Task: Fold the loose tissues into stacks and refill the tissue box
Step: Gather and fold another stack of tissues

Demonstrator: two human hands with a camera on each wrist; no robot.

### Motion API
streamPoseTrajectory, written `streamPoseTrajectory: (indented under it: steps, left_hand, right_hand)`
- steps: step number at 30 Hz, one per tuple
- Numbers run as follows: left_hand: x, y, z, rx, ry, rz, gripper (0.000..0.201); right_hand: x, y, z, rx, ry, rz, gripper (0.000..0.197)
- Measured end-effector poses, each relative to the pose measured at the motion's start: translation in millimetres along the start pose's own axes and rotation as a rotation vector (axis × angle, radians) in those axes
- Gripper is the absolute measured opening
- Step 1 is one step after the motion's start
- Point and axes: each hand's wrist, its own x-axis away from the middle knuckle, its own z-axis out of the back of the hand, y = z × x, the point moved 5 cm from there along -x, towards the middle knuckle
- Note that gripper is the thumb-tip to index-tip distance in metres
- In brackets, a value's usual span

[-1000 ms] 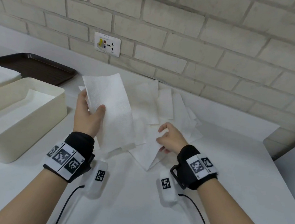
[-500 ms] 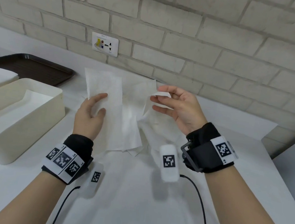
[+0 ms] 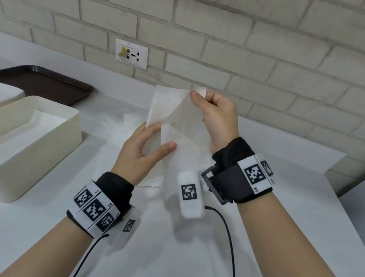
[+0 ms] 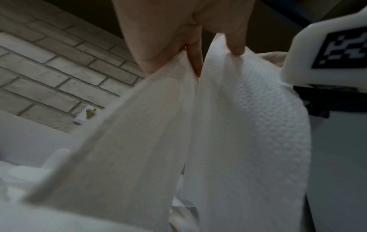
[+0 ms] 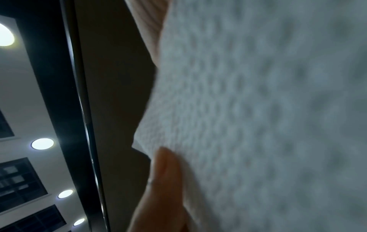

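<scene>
tissue [image 3: 185,125] held up mid-frame above counter [image 3: 255,251] | right hand [image 3: 219,117] grip pinches its top corner | left hand [image 3: 140,154] grip holds its lower edge | box [image 3: 45,144] at left, sheets inside

The tissue [image 3: 179,124] held up is white, with a fine embossed waffle pattern that shows plainly in the left wrist view [image 4: 248,125]; in the right wrist view it looks bluish-grey and dimpled [image 5: 258,109]. The loose tissues [image 3: 118,126] behind it are white too. The tissue box [image 3: 27,142] is cream, with white sheets inside. The table [image 3: 163,251] is white. A tray [image 3: 43,84] at the far left is dark brown. The wall [image 3: 236,30] is off-white brick with grey joints, and its white socket plate [image 3: 131,53] bears yellow, red and blue marks. The wristbands [image 3: 238,177] are black, with black-and-white square code tags.
</scene>
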Motion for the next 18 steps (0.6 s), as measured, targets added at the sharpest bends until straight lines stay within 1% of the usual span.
streamPoseTrajectory:
  steps: [2, 5, 6, 7, 9, 11, 12, 13, 14, 15, 18]
  left_hand:
    - [-1, 1, -2, 0.009, 0.021, -0.004, 0.04]
    - [0, -1, 0, 0.001, -0.01, 0.007, 0.056]
    - [0, -1, 1, -0.024, -0.018, 0.012, 0.059]
    - [0, -1, 2, -0.05, -0.01, 0.011, 0.057]
    - [-1, -3, 7, -0.051, 0.059, 0.023, 0.035]
    - [-2, -6, 11, -0.009, 0.133, 0.065, 0.016]
    - [-3, -7, 13, 0.009, 0.159, 0.089, 0.008]
    - [-3, -7, 15, 0.021, 0.183, 0.109, 0.004]
    - [-3, -8, 17, 0.034, 0.21, 0.126, 0.009]
    - [-3, -9, 19, 0.049, 0.24, 0.15, 0.014]
    - [-4, -13, 24, 0.137, 0.306, 0.245, 0.021]
  right_hand:
    - [-2, 2, -3, -0.016, 0.021, -0.029, 0.031]
    - [-5, 5, -5, -0.01, 0.055, -0.058, 0.04]
    - [-6, 6, -4, -0.001, 0.056, -0.068, 0.041]
    - [-7, 7, -4, 0.005, 0.054, -0.076, 0.04]
    - [-9, 9, -5, 0.013, 0.036, -0.092, 0.028]
    - [-8, 11, -8, 0.006, 0.015, -0.101, 0.014]
    - [-8, 11, -8, 0.012, 0.014, -0.09, 0.013]
    - [-7, 12, -6, 0.025, 0.016, -0.066, 0.014]
    - [-7, 13, -4, 0.036, 0.005, -0.039, 0.014]
    - [-6, 14, -2, 0.039, -0.034, -0.023, 0.015]
    - [2, 23, -1, 0.096, -0.253, -0.057, 0.024]
